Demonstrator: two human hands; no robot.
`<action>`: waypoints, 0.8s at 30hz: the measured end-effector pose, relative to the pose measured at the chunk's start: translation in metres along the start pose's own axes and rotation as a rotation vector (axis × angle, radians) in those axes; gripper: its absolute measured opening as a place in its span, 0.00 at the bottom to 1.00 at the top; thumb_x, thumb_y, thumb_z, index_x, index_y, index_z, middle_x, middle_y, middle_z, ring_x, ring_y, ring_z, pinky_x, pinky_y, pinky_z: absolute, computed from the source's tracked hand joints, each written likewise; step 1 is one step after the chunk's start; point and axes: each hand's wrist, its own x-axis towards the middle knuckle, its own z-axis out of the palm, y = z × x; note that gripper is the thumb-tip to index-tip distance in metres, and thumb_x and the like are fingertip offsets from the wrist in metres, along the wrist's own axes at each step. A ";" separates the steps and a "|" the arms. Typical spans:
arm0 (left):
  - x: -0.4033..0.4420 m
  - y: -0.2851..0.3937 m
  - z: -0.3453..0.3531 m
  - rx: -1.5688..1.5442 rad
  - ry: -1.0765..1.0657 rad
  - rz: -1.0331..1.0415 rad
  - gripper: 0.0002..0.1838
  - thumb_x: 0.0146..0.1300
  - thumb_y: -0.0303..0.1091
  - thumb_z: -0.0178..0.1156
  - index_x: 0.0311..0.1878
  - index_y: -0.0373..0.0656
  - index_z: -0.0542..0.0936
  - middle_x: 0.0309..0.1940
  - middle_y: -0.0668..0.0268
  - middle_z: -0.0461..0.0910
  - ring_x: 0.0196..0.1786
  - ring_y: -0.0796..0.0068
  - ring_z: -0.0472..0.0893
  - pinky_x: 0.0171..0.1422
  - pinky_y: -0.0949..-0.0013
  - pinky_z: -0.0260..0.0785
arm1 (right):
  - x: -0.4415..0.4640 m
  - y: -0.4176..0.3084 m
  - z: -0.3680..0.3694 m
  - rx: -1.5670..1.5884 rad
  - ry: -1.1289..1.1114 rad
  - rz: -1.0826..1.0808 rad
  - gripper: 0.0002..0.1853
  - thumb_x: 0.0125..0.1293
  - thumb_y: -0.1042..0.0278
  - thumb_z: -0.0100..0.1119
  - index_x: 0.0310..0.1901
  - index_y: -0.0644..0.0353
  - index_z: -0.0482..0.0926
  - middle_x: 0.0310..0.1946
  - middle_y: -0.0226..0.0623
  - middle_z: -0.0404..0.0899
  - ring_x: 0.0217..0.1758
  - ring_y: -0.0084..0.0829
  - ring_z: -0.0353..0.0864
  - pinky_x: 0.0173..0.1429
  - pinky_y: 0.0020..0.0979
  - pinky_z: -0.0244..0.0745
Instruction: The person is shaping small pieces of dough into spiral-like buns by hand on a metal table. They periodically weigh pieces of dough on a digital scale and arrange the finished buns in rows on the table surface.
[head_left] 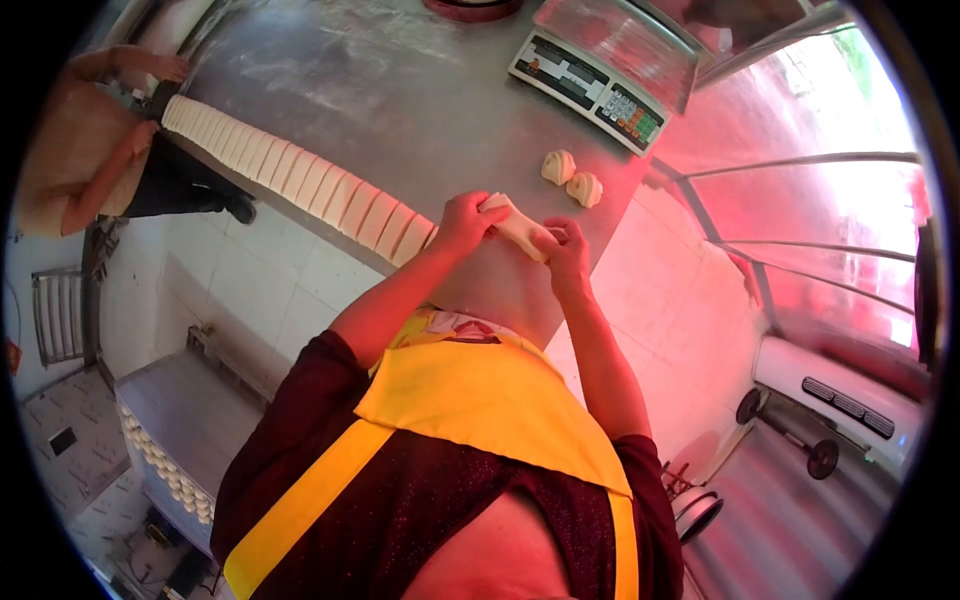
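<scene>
Both hands (463,224) (568,251) hold dough (519,228) near table edge (609,225).

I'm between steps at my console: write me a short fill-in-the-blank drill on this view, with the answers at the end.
1. Of the left hand and right hand holding the dough strip, the ____ one is nearer the row of cut dough pieces.
2. That row lies along the ____ of the metal table.
3. The shaped dough rolls near the digital scale number ____.
4. The person's apron is coloured ____.

Missing words: left; edge; two; yellow.
</scene>
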 end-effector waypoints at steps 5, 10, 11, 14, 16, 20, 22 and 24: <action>0.013 -0.020 0.001 -0.320 -0.089 -0.288 0.12 0.61 0.38 0.63 0.34 0.37 0.78 0.28 0.63 0.79 0.26 0.74 0.80 0.30 0.72 0.74 | -0.009 -0.010 -0.009 -0.554 -0.155 -0.604 0.23 0.55 0.73 0.65 0.53 0.61 0.70 0.39 0.43 0.75 0.41 0.36 0.79 0.45 0.35 0.77; 0.016 -0.015 -0.003 -0.393 -0.305 -0.477 0.13 0.62 0.39 0.62 0.40 0.38 0.78 0.31 0.62 0.80 0.29 0.71 0.82 0.32 0.70 0.76 | 0.001 -0.002 -0.023 -1.127 -0.157 -0.872 0.22 0.52 0.71 0.66 0.50 0.60 0.72 0.39 0.43 0.74 0.42 0.43 0.78 0.45 0.37 0.77; 0.011 -0.012 0.000 -0.282 -0.280 -0.380 0.12 0.63 0.38 0.61 0.41 0.38 0.78 0.31 0.62 0.81 0.30 0.71 0.82 0.32 0.70 0.76 | 0.003 0.001 -0.026 -1.122 -0.161 -0.845 0.21 0.53 0.70 0.66 0.50 0.60 0.73 0.39 0.42 0.75 0.43 0.41 0.78 0.45 0.36 0.77; 0.008 -0.019 0.015 0.310 -0.002 0.484 0.10 0.62 0.35 0.61 0.40 0.38 0.79 0.31 0.65 0.80 0.32 0.74 0.81 0.32 0.72 0.74 | 0.007 0.007 -0.024 -0.358 -0.145 -0.133 0.18 0.57 0.70 0.64 0.50 0.59 0.73 0.41 0.37 0.76 0.46 0.34 0.79 0.46 0.33 0.78; 0.008 -0.019 0.020 0.471 0.125 0.759 0.08 0.61 0.33 0.60 0.40 0.38 0.79 0.31 0.66 0.80 0.31 0.76 0.80 0.31 0.73 0.72 | 0.002 0.000 -0.014 0.066 -0.160 0.178 0.17 0.60 0.71 0.61 0.51 0.59 0.73 0.42 0.35 0.76 0.46 0.30 0.78 0.45 0.30 0.78; 0.012 -0.006 0.008 0.127 -0.050 0.186 0.08 0.60 0.30 0.59 0.41 0.38 0.79 0.29 0.64 0.79 0.28 0.75 0.77 0.32 0.72 0.71 | -0.023 -0.022 -0.006 -0.032 -0.417 -0.001 0.18 0.61 0.76 0.57 0.54 0.57 0.72 0.39 0.34 0.78 0.41 0.25 0.79 0.42 0.26 0.77; 0.016 -0.006 0.007 0.079 -0.109 0.022 0.09 0.59 0.29 0.58 0.42 0.39 0.79 0.28 0.61 0.78 0.27 0.71 0.77 0.32 0.70 0.71 | -0.022 -0.021 -0.013 -0.270 -0.483 -0.167 0.19 0.61 0.77 0.57 0.54 0.58 0.73 0.36 0.34 0.79 0.38 0.24 0.79 0.41 0.25 0.77; 0.018 -0.012 0.009 0.176 -0.084 0.049 0.10 0.57 0.28 0.58 0.43 0.39 0.79 0.28 0.59 0.78 0.27 0.64 0.78 0.33 0.67 0.71 | -0.013 -0.017 -0.015 -0.550 -0.419 -0.357 0.17 0.61 0.79 0.57 0.53 0.60 0.74 0.33 0.32 0.80 0.34 0.22 0.79 0.40 0.25 0.76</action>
